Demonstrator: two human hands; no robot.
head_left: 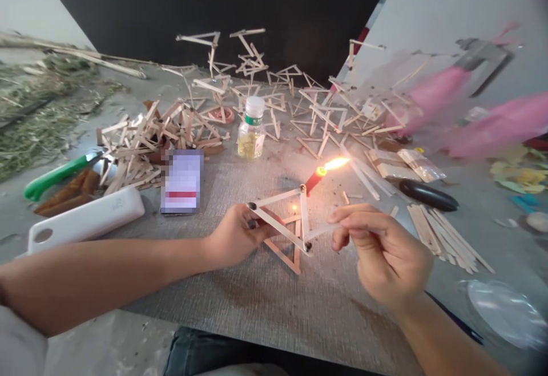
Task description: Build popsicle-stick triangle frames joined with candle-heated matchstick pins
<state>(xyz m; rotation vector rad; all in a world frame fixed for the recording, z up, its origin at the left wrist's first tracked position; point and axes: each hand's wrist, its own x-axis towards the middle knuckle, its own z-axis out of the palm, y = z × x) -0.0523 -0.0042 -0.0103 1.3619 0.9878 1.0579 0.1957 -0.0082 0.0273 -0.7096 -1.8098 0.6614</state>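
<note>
My left hand pinches one corner of a triangular frame of wooden craft sticks, holding it above the table. Dark blobs mark the frame's corners. Between the fingers of my right hand is a translucent glue stick, whose far end meets the frame's lower right corner. A lit red candle burns just behind the top corner, its flame leaning right. Below the held frame shows another stick triangle, partly hidden by it.
Several stick frames spread across the back around a small bottle of yellowish liquid. At left are a stick heap, a phone, a green-handled knife and a white power bank. Loose sticks lie right.
</note>
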